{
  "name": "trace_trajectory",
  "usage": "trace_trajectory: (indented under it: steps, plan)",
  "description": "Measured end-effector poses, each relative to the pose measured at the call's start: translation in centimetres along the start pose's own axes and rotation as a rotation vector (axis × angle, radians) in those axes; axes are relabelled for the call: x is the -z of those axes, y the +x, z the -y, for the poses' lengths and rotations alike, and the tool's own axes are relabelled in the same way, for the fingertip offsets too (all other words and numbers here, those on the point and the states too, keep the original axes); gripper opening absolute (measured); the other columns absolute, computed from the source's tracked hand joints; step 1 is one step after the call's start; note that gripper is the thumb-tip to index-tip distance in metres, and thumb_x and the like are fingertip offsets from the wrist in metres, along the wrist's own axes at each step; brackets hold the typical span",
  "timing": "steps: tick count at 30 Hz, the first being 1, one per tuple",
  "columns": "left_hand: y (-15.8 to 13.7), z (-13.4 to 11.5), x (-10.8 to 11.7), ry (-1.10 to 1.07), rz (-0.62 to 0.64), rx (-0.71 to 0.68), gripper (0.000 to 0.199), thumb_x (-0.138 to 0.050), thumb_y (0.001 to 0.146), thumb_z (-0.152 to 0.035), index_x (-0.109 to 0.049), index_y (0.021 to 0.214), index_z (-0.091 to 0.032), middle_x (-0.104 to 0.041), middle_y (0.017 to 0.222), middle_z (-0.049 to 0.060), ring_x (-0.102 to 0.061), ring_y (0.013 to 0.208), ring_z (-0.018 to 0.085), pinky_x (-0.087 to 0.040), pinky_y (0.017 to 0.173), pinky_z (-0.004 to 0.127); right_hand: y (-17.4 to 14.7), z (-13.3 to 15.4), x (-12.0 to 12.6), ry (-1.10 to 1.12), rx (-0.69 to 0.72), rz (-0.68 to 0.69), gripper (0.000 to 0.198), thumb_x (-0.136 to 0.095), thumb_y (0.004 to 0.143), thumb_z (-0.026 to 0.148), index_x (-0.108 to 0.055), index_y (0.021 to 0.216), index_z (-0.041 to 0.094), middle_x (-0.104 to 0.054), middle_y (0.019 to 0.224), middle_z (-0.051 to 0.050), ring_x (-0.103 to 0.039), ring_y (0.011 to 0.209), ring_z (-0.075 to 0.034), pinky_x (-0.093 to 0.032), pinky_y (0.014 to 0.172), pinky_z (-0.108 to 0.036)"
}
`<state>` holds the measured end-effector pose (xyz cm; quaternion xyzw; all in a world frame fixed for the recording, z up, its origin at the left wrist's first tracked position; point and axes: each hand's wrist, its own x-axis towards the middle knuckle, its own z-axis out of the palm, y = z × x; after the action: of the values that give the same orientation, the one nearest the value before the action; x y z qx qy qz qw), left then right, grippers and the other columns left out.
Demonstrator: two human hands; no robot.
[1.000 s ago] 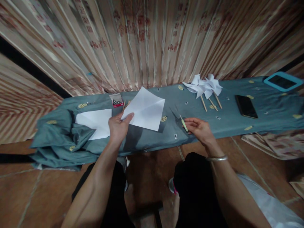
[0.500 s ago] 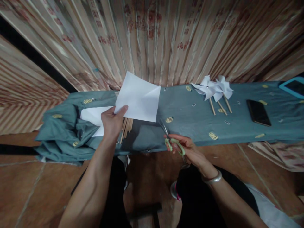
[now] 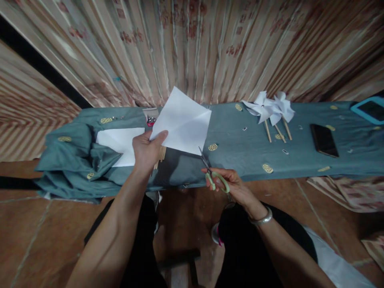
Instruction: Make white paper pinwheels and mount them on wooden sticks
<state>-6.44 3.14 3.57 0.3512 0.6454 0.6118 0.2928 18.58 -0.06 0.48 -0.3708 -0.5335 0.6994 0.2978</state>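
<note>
Cloth (image 3: 240, 154), box (image 3: 150, 124) of metal bits (image 3: 151, 119), scissors (image 3: 210, 176)

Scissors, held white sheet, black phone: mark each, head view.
Scissors (image 3: 209, 171), head view: where blades meet green handles.
Held white sheet (image 3: 182, 121), head view: middle of its face.
Black phone (image 3: 324, 140), head view: middle of its upper face.

The square sheet of plain white paper (image 3: 184, 120) is raised at a tilt above the bench (image 3: 240, 150), one corner pointing away, gripped near its lower left corner; its edges look whole, and a faint diagonal crease runs toward its right corner. The small scissors with pale green looped handles and slim silver metal blades (image 3: 209, 172) slant up and leftward, handle loops spread, tips at the sheet's lower right corner, contact unclear
</note>
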Motion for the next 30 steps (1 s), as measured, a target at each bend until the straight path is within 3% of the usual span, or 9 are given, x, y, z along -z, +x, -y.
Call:
trace_trajectory:
  steps: [12,30]
  plan:
    - [-0.41,0.52,-0.59,0.009,0.028,0.002,0.028,-0.076,0.061,-0.039,-0.075,0.074,-0.014,-0.071,0.068,0.002,-0.058,0.058,0.015,-0.046,0.052,0.025,-0.08,-0.40,0.49,0.019,-0.020,-0.017,0.047,-0.076,0.073,0.049,-0.073,0.109,0.018,-0.064,0.071,-0.001,-0.054,0.060,-0.011,-0.043,0.054,-0.024]
    - [-0.48,0.76,-0.58,0.022,0.035,0.007,0.030,-0.077,0.061,-0.038,-0.075,0.076,-0.012,-0.069,0.071,0.003,-0.060,0.063,0.017,-0.048,0.056,0.027,-0.20,-0.22,0.58,-0.008,-0.031,-0.007,0.049,-0.074,0.075,0.048,-0.070,0.113,0.017,-0.065,0.076,-0.003,-0.055,0.065,-0.012,-0.045,0.057,-0.025]
